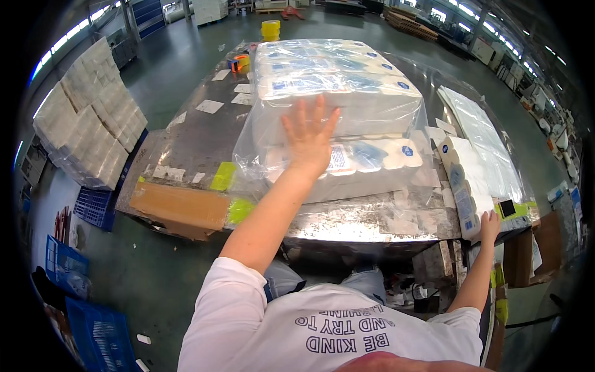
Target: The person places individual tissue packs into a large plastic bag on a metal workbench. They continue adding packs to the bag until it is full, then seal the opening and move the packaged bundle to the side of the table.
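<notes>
A large clear plastic bag (248,146) on the worktable holds several stacked packs of white paper rolls (384,155) with blue print. My left hand (310,139) lies spread against the near side of the stack, fingers stretched out and pointing away from me, in front of the gap between the upper packs and a lower one. At the table's right side, a separate long pack of paper rolls (462,177) lies lengthwise. My right hand (489,226) grips its near end; part of the fingers is hidden from view.
The metal worktable (186,146) bears scattered paper scraps, tape rolls (242,60) and flat clear bags (483,136). A wrapped stack (87,130) stands on a blue pallet to the left. Blue crates (102,335) sit at lower left, an open cardboard box (545,248) at right.
</notes>
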A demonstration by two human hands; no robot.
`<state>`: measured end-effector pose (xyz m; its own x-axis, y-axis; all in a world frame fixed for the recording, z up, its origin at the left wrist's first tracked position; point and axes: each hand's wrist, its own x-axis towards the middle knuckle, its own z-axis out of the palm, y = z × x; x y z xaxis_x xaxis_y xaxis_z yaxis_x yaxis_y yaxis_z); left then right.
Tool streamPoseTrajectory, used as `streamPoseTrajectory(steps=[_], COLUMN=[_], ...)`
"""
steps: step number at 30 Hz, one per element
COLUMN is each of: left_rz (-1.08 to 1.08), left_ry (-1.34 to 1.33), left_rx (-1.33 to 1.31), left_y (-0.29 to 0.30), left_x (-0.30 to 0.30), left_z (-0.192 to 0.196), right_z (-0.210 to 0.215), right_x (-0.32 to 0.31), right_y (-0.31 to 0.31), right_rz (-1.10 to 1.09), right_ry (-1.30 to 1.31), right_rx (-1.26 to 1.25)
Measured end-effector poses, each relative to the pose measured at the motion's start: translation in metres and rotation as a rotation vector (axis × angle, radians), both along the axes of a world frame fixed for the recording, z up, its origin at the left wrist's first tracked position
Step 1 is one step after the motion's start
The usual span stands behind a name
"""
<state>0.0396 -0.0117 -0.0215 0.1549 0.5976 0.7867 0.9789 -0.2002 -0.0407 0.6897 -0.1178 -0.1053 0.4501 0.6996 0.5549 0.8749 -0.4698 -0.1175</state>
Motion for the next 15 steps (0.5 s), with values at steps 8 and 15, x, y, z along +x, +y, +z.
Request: streamPoseTrajectory(steps=[8,15], left_rz=[0.048,0.010], left_ry=[0.029,0.005], left_rx=[0.066,0.089], left_y=[-0.003,-0.003], left_x=[-0.005,-0.001], left_z=[-0.001,0.002], right_z=[0.031,-0.026], right_x=[-0.044,-0.010], right_y=[0.011,-0.006], right_rz=[-0.133,-0.238], right_ry=[0.216,0.597], right_rx=[0.047,0.455])
